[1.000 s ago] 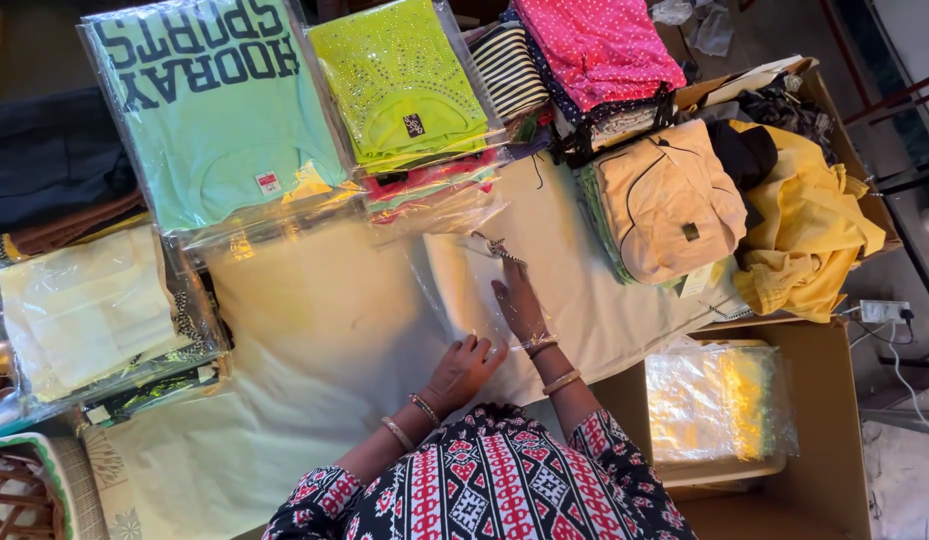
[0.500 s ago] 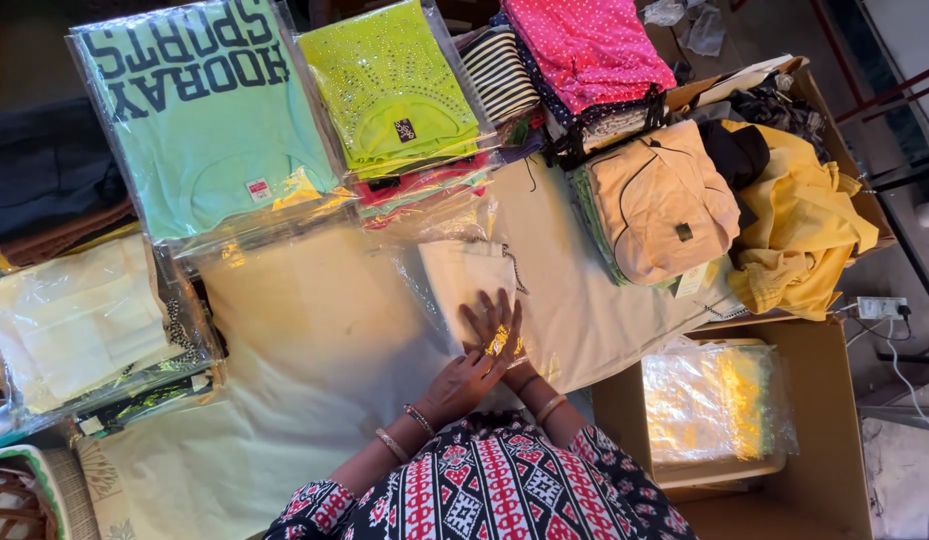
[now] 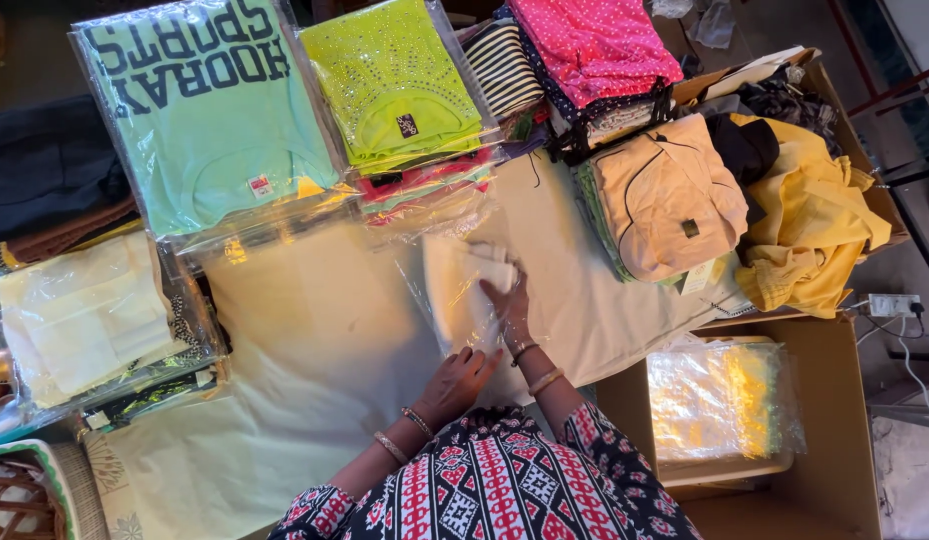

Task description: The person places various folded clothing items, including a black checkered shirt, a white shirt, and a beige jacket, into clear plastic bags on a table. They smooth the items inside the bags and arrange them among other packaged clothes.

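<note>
A clear plastic bag (image 3: pixel 455 290) with a folded cream garment inside lies on the cream cloth-covered table (image 3: pixel 315 350). My right hand (image 3: pixel 510 305) lies flat on the bag's right side, fingers spread, pressing the garment. My left hand (image 3: pixel 463 375) is just below it, with its fingers curled on the bag's near edge. Bangles are on both wrists. My patterned red, black and white sleeves fill the bottom of the view.
Bagged shirts lie at the back: a mint one (image 3: pixel 200 120) and a lime one (image 3: pixel 395 85), with cream ones (image 3: pixel 80 320) at left. Peach (image 3: pixel 665 195), pink dotted (image 3: pixel 595 45) and yellow (image 3: pixel 810 230) garments pile at right. An open cardboard box (image 3: pixel 835 440) holds bagged clothes.
My hands were raised together over the table handling the bag; now the bag lies flat with the cream garment in it. My right hand presses on it and my left has dropped to its near edge.
</note>
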